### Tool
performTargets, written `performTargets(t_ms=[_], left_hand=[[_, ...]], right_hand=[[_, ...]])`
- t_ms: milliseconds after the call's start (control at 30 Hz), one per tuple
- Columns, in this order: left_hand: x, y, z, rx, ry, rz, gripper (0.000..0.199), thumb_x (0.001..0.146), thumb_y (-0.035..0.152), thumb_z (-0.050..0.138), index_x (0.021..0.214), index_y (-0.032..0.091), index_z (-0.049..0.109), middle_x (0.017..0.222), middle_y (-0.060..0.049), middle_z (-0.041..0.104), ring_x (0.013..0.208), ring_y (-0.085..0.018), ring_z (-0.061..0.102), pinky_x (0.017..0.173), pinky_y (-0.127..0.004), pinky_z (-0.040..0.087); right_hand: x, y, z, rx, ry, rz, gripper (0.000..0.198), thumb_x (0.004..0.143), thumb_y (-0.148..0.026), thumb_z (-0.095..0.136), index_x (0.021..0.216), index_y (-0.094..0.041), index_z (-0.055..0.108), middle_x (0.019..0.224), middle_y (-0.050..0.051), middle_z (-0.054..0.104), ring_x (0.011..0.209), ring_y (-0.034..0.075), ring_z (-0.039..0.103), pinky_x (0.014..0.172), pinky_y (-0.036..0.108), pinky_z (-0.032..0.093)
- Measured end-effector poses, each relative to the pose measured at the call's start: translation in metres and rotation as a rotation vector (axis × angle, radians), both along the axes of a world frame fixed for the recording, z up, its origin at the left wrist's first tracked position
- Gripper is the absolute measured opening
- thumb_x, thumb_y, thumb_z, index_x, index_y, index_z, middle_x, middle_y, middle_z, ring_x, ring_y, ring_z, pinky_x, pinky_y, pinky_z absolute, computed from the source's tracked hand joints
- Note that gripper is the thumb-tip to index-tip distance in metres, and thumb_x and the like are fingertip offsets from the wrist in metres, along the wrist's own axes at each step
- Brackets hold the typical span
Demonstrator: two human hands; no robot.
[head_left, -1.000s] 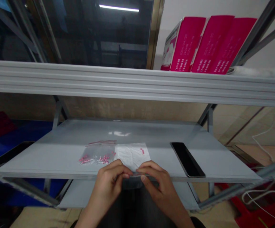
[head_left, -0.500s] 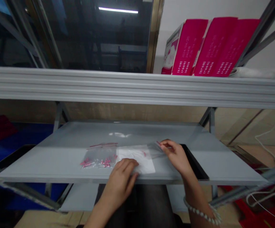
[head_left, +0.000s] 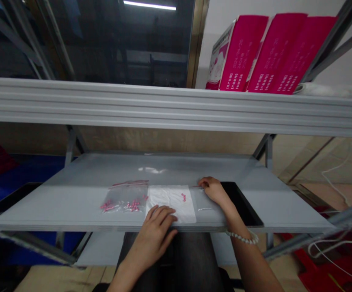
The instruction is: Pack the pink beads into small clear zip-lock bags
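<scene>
My left hand (head_left: 159,227) lies over the lower edge of a white sheet (head_left: 166,196), fingers extended and thumb apart. A few small pink pieces (head_left: 184,197) sit on that sheet toward its right side. My right hand (head_left: 214,190) is at the top of a clear zip bag (head_left: 204,205), its fingers closed on the strip at the bag's upper edge. This bag lies flat, right of the sheet, and looks bare inside. Left of the sheet is another zip bag (head_left: 124,194) with a red strip along its top and several small pink pieces inside.
A dark flat tray-like object (head_left: 242,205) lies on the grey table (head_left: 224,168) beyond my right wrist. Above runs a ribbed metal beam (head_left: 133,103), with magenta boxes (head_left: 245,52) standing behind it. Another dark flat object (head_left: 14,196) is at far left.
My right hand has lowered the clear bag, which was raised and tilted, flat onto the table. My left hand stays on the sheet. The view has shifted slightly.
</scene>
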State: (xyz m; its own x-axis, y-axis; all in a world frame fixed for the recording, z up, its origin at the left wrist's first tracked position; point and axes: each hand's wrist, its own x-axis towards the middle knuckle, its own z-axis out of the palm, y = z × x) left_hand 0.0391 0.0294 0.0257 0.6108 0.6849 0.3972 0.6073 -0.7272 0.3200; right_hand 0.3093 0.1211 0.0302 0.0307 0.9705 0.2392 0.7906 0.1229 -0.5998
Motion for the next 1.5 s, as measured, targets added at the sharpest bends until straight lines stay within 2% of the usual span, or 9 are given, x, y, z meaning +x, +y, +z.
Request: performTargets(t_ms=[167,333,500,700,767,933,1267,1400,1500], left_hand=[[-0.013,0.001,-0.004,0.123,-0.120,0.112,0.021,0.091,0.017,0.052,0.110,0.022,0.061,0.123,-0.009,0.064,0.117,-0.025,0.056,0.103,-0.048,0.044],[-0.046,0.018,-0.007,0.253,-0.200,0.438,0.020,0.090,0.019,0.049,0.103,0.018,0.065,0.108,-0.010,0.070,0.107,-0.028,0.059,0.094,-0.047,0.045],[-0.072,0.031,-0.010,0.257,-0.123,0.599,0.018,0.088,0.023,0.055,0.095,0.019,0.071,0.105,-0.009,0.073,0.103,-0.031,0.059,0.090,-0.047,0.041],[-0.069,0.029,-0.004,0.317,-0.254,0.633,0.019,0.090,0.026,0.053,0.090,0.019,0.071,0.101,-0.009,0.074,0.094,-0.028,0.061,0.084,-0.044,0.042],[-0.063,0.024,0.002,0.329,-0.410,0.604,0.018,0.091,0.027,0.054,0.090,0.019,0.071,0.100,-0.009,0.073,0.095,-0.026,0.062,0.087,-0.044,0.043],[-0.044,0.004,0.008,0.155,-0.724,0.420,0.017,0.090,0.023,0.056,0.080,0.021,0.070,0.102,-0.007,0.070,0.097,-0.022,0.063,0.087,-0.037,0.047],[-0.047,-0.013,-0.008,-0.137,-0.810,0.256,0.017,0.088,0.022,0.058,0.078,0.022,0.072,0.100,-0.005,0.072,0.096,-0.020,0.067,0.084,-0.031,0.053],[-0.043,-0.023,0.002,-0.255,-0.948,0.398,0.012,0.085,0.028,0.062,0.092,0.021,0.068,0.093,-0.004,0.073,0.090,-0.019,0.069,0.080,-0.027,0.054],[-0.030,-0.036,0.015,-0.393,-0.873,0.321,0.015,0.083,0.033,0.064,0.077,0.019,0.061,0.070,-0.001,0.066,0.065,-0.015,0.065,0.060,-0.022,0.052]], right_hand=[[-0.037,-0.021,0.005,0.102,-0.101,-0.085,0.045,0.075,0.006,0.038,0.105,-0.007,0.070,0.113,0.022,0.064,0.114,0.029,0.053,0.101,0.044,0.035],[-0.130,-0.040,0.011,0.148,-0.125,0.283,0.054,0.076,0.005,0.041,0.118,-0.016,0.066,0.119,0.008,0.067,0.118,0.019,0.053,0.105,0.030,0.037],[-0.185,-0.049,0.007,0.175,-0.095,0.514,0.059,0.078,0.001,0.043,0.134,-0.015,0.054,0.126,0.011,0.064,0.130,0.025,0.043,0.110,0.046,0.032],[-0.170,-0.055,0.003,0.195,0.446,0.365,0.033,0.081,-0.009,0.047,0.108,-0.015,0.066,0.108,0.011,0.068,0.107,0.023,0.058,0.095,0.040,0.046],[-0.159,-0.061,0.003,0.036,0.799,0.245,0.021,0.084,-0.026,0.054,0.098,-0.016,0.066,0.095,0.010,0.070,0.089,0.021,0.063,0.078,0.035,0.052],[-0.131,-0.079,0.009,-0.484,1.442,0.228,0.054,0.072,-0.061,0.067,0.091,-0.010,0.066,0.076,0.008,0.066,0.060,0.014,0.060,0.053,0.026,0.047],[-0.091,-0.101,0.006,-0.597,1.263,0.375,0.036,0.066,-0.042,0.082,0.067,-0.011,0.063,0.059,0.001,0.064,0.048,0.009,0.059,0.041,0.016,0.040],[-0.097,-0.115,0.008,-0.647,1.253,0.408,0.036,0.067,-0.043,0.081,0.070,-0.012,0.063,0.061,0.004,0.068,0.051,0.013,0.066,0.039,0.014,0.040],[-0.111,-0.126,0.005,-0.671,1.244,0.441,0.036,0.070,-0.044,0.079,0.071,-0.012,0.064,0.065,0.006,0.070,0.054,0.014,0.068,0.042,0.016,0.043]])
